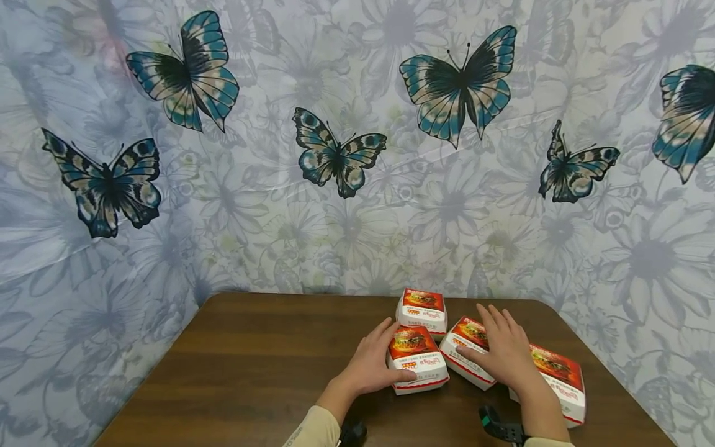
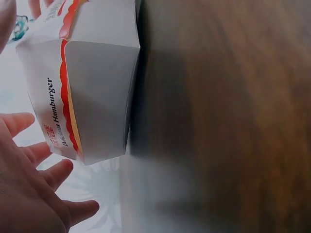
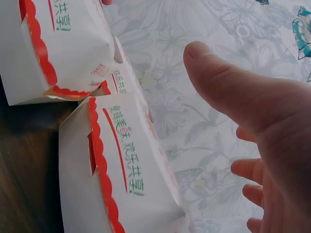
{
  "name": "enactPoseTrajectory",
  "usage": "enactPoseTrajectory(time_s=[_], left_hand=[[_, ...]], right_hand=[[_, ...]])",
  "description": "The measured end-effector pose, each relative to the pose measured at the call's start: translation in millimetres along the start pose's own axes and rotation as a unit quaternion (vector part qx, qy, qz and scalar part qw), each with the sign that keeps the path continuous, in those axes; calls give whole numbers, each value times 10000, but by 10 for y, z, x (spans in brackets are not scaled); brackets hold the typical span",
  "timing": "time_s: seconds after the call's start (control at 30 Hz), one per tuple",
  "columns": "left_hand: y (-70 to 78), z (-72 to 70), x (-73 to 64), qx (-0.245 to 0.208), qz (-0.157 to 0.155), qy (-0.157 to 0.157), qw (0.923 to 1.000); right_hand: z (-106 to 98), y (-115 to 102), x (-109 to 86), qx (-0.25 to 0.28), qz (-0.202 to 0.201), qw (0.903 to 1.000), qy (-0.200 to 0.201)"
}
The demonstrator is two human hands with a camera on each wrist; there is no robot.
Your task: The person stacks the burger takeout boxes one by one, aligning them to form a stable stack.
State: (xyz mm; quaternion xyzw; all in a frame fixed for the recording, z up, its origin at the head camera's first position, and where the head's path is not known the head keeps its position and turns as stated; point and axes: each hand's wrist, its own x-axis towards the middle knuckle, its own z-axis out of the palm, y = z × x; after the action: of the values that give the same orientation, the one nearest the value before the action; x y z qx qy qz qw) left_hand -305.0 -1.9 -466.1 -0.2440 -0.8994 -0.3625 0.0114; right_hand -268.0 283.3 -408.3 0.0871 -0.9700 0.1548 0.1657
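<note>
Several white hamburger boxes with red pictured lids sit on the right half of the table. My left hand is at the left side of the front-left box, its fingers spread along that side and its thumb across the front. In the left wrist view the fingers lie beside the lettered lid of a box. Above the middle box my right hand hovers with fingers extended, partly covering it. The right wrist view has the thumb apart from a box.
Behind the front-left box stands another hamburger box, close to the table's far edge. A further box lies at the right, partly behind my right wrist. The brown wooden table meets a butterfly-patterned cloth backdrop.
</note>
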Motion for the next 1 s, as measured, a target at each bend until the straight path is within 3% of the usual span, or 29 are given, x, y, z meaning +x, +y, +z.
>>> enactPoseTrajectory(time_s=[0.7,1.0], left_hand=[[-17,44,-13,287,-198,-190,9992],[-21,-26,-32,348,-260,-351,9984]], right_hand=[[72,215,-62,-32,545,9964,-643],[34,269,-62,129,709,9932,-911]])
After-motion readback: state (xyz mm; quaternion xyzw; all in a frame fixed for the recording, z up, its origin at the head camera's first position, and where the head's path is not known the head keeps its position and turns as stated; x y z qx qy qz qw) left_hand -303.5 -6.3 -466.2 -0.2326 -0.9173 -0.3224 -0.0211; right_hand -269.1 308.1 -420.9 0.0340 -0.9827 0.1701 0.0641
